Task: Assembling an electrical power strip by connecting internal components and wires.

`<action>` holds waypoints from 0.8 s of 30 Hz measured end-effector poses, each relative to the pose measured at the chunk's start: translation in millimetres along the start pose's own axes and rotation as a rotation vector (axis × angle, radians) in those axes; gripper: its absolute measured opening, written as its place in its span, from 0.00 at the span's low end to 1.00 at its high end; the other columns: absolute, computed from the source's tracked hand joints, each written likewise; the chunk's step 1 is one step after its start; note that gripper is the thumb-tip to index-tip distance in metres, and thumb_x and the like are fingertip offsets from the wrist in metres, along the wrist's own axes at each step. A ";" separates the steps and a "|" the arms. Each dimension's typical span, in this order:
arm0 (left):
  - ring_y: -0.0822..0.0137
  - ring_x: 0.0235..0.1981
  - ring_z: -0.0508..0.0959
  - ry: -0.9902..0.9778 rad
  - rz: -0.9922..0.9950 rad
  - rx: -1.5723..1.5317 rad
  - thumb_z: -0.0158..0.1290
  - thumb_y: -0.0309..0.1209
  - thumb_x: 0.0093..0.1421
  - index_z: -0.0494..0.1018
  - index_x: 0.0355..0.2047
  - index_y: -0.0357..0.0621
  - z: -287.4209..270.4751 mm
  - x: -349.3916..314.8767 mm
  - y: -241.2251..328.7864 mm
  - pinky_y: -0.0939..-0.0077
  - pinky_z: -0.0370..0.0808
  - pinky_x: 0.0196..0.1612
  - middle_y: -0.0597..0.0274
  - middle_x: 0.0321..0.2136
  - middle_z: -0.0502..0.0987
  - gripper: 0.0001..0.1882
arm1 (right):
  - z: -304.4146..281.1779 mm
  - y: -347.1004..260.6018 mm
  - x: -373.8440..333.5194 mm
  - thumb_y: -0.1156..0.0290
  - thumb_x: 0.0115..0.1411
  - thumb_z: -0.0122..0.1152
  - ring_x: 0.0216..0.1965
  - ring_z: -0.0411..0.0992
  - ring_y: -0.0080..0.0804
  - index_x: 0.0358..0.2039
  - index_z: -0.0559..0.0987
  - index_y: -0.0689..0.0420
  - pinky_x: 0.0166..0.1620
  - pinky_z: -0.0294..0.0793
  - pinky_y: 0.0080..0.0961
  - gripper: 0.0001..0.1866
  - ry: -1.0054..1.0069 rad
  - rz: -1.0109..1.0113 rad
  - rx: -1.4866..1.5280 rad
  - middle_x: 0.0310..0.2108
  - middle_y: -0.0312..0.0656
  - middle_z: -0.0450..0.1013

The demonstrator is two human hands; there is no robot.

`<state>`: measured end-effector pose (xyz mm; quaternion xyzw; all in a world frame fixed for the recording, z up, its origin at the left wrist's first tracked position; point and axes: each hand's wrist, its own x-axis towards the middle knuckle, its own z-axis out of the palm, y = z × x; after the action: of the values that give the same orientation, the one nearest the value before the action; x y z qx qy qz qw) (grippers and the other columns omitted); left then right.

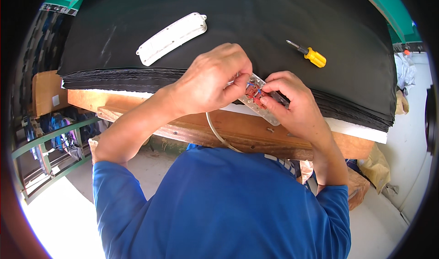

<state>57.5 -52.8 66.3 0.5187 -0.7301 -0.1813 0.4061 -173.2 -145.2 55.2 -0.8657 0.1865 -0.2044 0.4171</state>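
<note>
Both my hands meet over the near edge of the black material, at an opened power strip (270,116) with red and blue parts showing inside. My right hand (292,97) grips its right end, with thumb and fingers bent over the inner parts. At its left end my left hand (218,78) is closed in a pinch; what lies between those fingertips is hidden. A white cord (213,126) hangs below my left hand and curves toward my body. Farther off to the left lies a long white casing half (171,39) with screw tabs at its ends.
A yellow-handled screwdriver (314,57) rests at the right on the stacked black sheets (256,17). The wooden table edge (238,129) runs between the stack and my body. Green railing (50,151) and a cardboard box (47,94) stand at the left; bags (376,167) lie at the lower right.
</note>
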 end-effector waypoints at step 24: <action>0.56 0.32 0.77 -0.344 0.213 0.307 0.57 0.27 0.56 0.72 0.32 0.38 14.7 16.0 10.4 0.63 0.78 0.32 0.55 0.31 0.71 0.07 | 3.1 0.1 -1.0 0.75 0.57 0.71 0.40 0.75 0.43 0.35 0.80 0.61 0.42 0.76 0.37 0.08 0.035 0.011 0.045 0.40 0.44 0.77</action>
<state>37.6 -65.4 71.1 0.4559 -0.8580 -0.1102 0.2093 -172.6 -142.8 53.2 -0.8514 0.1938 -0.2213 0.4343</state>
